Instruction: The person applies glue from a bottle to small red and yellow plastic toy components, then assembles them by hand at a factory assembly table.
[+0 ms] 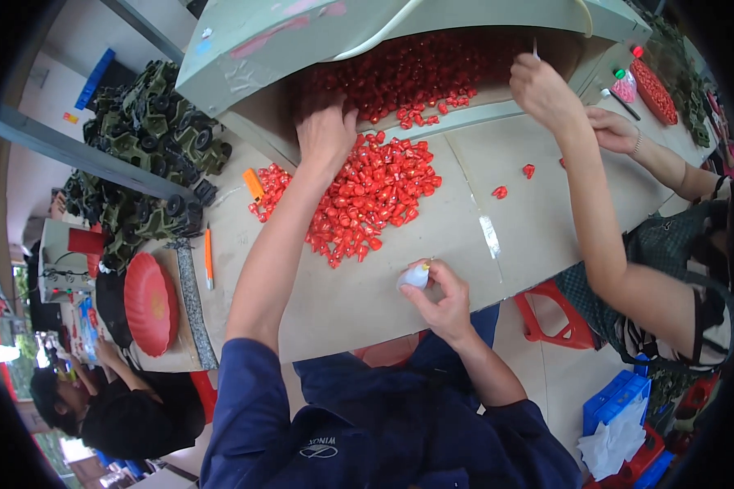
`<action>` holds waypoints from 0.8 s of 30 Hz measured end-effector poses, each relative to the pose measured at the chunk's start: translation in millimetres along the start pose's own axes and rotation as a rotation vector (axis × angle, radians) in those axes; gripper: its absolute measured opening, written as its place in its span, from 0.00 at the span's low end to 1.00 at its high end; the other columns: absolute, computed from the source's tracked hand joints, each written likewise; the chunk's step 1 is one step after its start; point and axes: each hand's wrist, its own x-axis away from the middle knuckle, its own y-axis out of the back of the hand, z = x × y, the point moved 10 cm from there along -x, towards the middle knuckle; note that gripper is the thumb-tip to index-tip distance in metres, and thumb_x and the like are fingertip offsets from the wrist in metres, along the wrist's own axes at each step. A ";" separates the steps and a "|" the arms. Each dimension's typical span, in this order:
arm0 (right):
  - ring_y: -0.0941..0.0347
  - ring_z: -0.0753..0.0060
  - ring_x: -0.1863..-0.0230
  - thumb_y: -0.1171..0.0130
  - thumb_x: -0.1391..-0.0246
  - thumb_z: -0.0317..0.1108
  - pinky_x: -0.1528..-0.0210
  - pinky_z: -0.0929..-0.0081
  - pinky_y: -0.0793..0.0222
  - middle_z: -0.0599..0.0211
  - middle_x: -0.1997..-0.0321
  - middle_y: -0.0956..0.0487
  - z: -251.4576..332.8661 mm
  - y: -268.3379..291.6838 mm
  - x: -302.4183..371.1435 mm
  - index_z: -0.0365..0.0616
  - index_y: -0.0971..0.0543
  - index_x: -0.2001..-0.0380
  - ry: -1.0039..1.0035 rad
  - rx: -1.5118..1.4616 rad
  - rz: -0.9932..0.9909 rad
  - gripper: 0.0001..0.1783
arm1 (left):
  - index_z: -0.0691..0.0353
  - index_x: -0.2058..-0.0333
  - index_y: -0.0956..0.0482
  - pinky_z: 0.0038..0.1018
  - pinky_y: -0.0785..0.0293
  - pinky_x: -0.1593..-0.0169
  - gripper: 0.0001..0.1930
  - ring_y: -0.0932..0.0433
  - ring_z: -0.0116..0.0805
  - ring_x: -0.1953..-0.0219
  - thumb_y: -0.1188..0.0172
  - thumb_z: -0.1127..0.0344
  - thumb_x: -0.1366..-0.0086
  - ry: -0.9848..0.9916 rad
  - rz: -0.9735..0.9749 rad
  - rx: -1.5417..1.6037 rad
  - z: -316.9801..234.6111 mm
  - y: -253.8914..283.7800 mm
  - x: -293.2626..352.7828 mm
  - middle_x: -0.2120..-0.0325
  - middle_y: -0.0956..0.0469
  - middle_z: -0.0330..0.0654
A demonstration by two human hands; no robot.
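Note:
My left hand (326,134) reaches over the near lip of a pale green cabinet (269,61) into its dark opening. Its fingertips are lost in shadow beside the red plastic pieces (383,77) inside, so their grip is hidden. Below that wrist, a heap of small shiny red plastic pieces (375,191) spreads over the table. Closer to me, my right hand (444,301) is closed around a small white squeeze bottle (413,277) with a yellowish tip, held above the table's front edge.
At right, a co-worker's hand (538,90) is raised at the cabinet opening. Two red pieces lie near that arm. On the left are an orange-handled knife (209,257), a red scalloped tray (150,303) and piled green toy vehicles (151,130). A red stool (550,314) stands below right.

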 end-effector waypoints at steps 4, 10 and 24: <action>0.29 0.74 0.71 0.36 0.61 0.29 0.71 0.81 0.35 0.65 0.69 0.25 4.5 -1.0 -0.9 0.37 0.28 0.65 0.022 -0.016 0.013 0.17 | 0.58 0.57 0.29 0.39 0.37 0.51 0.21 0.31 0.48 0.57 0.42 0.56 0.48 -0.003 -0.098 -0.296 32.4 -28.4 -31.7 0.59 0.30 0.51; 0.29 0.74 0.71 0.36 0.61 0.29 0.71 0.81 0.36 0.65 0.70 0.25 5.4 6.7 -4.2 0.37 0.28 0.65 0.022 0.040 -0.017 0.17 | 0.61 0.51 0.34 0.36 0.39 0.47 0.28 0.36 0.48 0.50 0.40 0.57 0.49 0.041 0.296 0.020 35.4 -71.6 -36.5 0.55 0.32 0.52; 0.33 0.77 0.73 0.36 0.62 0.28 0.72 0.83 0.39 0.67 0.71 0.26 -0.6 0.5 1.0 0.39 0.27 0.66 -0.036 0.144 -0.050 0.17 | 0.59 0.62 0.24 0.39 0.38 0.51 0.15 0.36 0.46 0.51 0.45 0.59 0.46 -0.242 -0.032 -0.026 -14.1 -29.7 -31.3 0.59 0.30 0.48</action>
